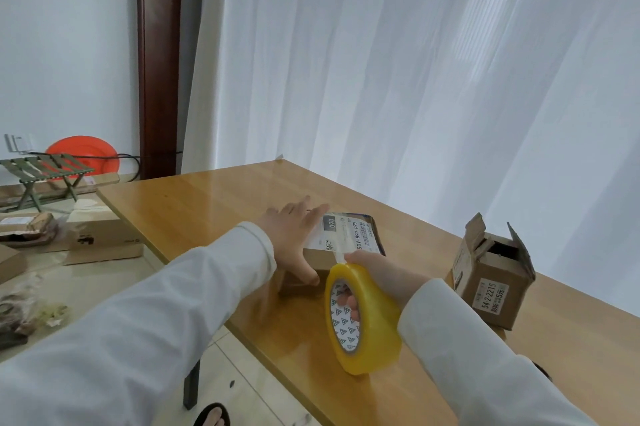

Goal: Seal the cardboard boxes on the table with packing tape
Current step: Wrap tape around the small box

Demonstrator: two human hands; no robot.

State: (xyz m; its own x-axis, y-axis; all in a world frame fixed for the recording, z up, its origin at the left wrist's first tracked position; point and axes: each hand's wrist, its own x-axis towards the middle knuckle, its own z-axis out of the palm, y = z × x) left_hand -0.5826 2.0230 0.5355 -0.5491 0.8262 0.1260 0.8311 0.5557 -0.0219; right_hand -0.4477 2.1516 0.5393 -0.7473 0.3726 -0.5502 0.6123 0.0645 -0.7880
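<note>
The left hand (294, 235) lies flat, fingers straight, on the box (341, 245) near the middle of the wooden surface (214, 204), its thumb down the near side. The right hand (377, 273) grips the yellowish tape roll (363, 318), fingers through the core, just beside the box's near edge. A strip of tape (341, 251) runs from the roll onto the box top, across its white label (346, 235). A second box (491, 276) stands to the right with its flaps open, well apart from the first. More boxes (100, 235) lie on the floor to the left.
</note>
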